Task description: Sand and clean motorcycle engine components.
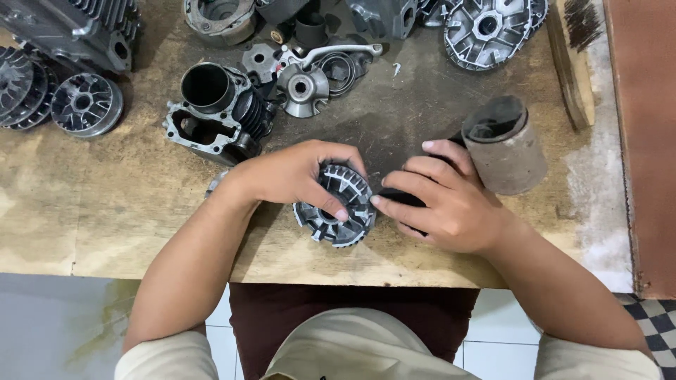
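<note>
My left hand (292, 172) grips a round grey metal part with fins and slots (341, 214), tilted on its edge on the wooden bench (105, 197). The thumb presses its face and the fingers wrap over the top rim. My right hand (440, 200) is closed on a dark handle-like object (401, 199) whose end touches the right side of the finned part. The object runs under the fingers toward a grey cylindrical head (503, 144), a mallet by its look. Most of the handle is hidden by the hand.
An engine cylinder block (215, 112) lies just behind my left hand. Finned pulley discs (84, 104) sit at far left, another large disc (489, 28) at back right. A lever and small parts (310, 70) crowd the back. A wooden strip (569, 70) runs along the right.
</note>
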